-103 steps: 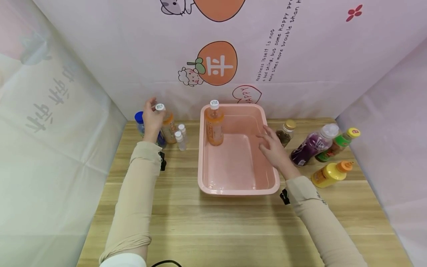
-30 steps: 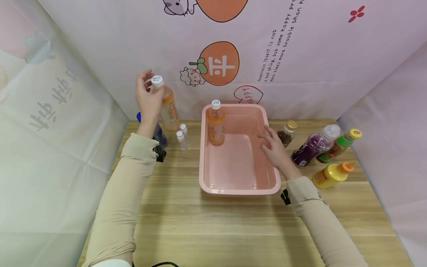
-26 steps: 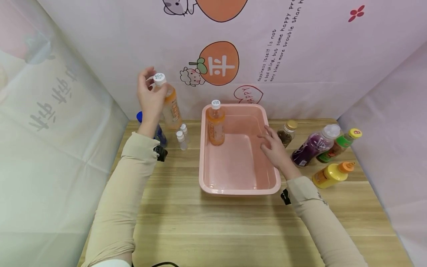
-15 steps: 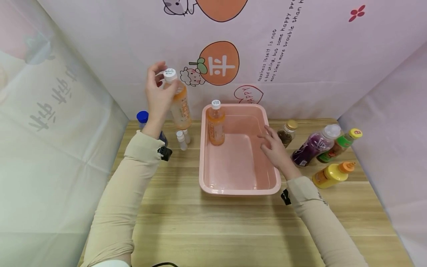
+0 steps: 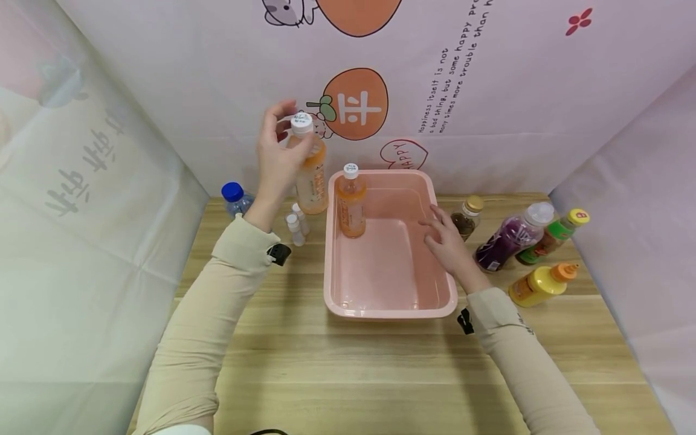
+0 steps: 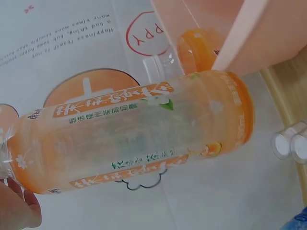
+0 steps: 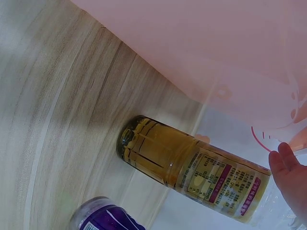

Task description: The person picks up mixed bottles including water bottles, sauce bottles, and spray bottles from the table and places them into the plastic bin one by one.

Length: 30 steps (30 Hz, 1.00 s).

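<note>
The left hand point(image 5: 277, 158) pinches an orange bottle point(image 5: 311, 175) near its cap, in the air left of the tub point(image 5: 441, 273), so it may slip or knock the bottle point(image 5: 351, 201) standing inside, while the right hand point(image 5: 447, 240) rests spread, apparently on the right rim.

the basin point(image 5: 443, 302) was glossy pink plastic, the table point(image 5: 348, 368) matt wood-grain, the orange bottle point(image 5: 312, 175) clear smooth plastic, and the backdrop point(image 5: 489, 121) soft creased cloth.
</note>
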Tool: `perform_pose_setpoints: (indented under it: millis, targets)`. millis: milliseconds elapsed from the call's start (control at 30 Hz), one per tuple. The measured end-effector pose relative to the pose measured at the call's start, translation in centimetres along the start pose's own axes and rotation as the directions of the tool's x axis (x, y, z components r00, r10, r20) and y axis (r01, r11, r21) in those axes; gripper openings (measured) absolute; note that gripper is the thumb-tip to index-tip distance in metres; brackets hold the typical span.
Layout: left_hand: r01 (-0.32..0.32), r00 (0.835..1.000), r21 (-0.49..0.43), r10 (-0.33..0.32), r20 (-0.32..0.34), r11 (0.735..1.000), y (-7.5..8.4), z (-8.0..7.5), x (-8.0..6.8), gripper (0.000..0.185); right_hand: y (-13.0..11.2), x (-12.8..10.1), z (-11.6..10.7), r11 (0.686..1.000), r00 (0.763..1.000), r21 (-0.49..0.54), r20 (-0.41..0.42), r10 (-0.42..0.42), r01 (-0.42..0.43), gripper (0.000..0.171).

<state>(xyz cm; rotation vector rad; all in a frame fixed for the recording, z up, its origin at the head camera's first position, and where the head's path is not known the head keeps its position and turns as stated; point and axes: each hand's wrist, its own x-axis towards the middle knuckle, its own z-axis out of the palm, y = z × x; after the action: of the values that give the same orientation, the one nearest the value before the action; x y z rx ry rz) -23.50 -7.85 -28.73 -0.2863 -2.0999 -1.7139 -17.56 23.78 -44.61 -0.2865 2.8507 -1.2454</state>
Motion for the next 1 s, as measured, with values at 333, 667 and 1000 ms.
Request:
perform_pose_setpoints:
  millis: [333,667,1000]
  targets:
    - [-0.039,0.998,-0.022,0.040,0.038,0.999,1.2,1.3,-0.4,0.052,-0.1,0.1,0.0,1.000,1.000,-0.016,-0.005,-0.007,0.007,0.036]
    - [-0.101,0.987,-0.001,0.100,0.123,0.995,1.9,3.2,-1.0,0.049,-0.1,0.1,-0.1,1.000,1.000,-0.008,0.002,0.005,-0.005,0.036]
    - [-0.111,0.975,0.009,0.107,0.193,0.994,2.2,5.0,-1.2,0.048,0.0,0.1,0.0,1.000,1.000,-0.007,0.004,0.011,-0.011,0.036]
